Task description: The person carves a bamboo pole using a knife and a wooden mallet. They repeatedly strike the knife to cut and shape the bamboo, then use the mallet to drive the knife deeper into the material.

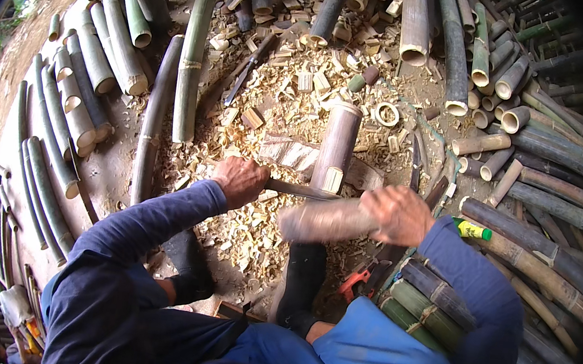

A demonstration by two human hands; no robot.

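Observation:
My left hand (241, 182) is closed round the handle of a knife (299, 189). Its narrow metal blade points right and lies across the near end of a short bamboo section (337, 144); I cannot tell whether the two touch. This section is greyish purple, with a pale cut spot at its near end, and rests against a rough split wood block (291, 153). In my right hand (397, 214) is a thick wooden mallet (323, 220), smeared by motion, its head just on the near side of the blade.
Shavings and offcuts (250, 228) cover the ground round my feet. Bamboo poles (159, 116) lie at the left, and several more (534, 260) are stacked at the right. Another knife (242, 76) lies ahead. Near my right knee are an orange-handled tool (357, 283) and a green-yellow bottle (471, 230).

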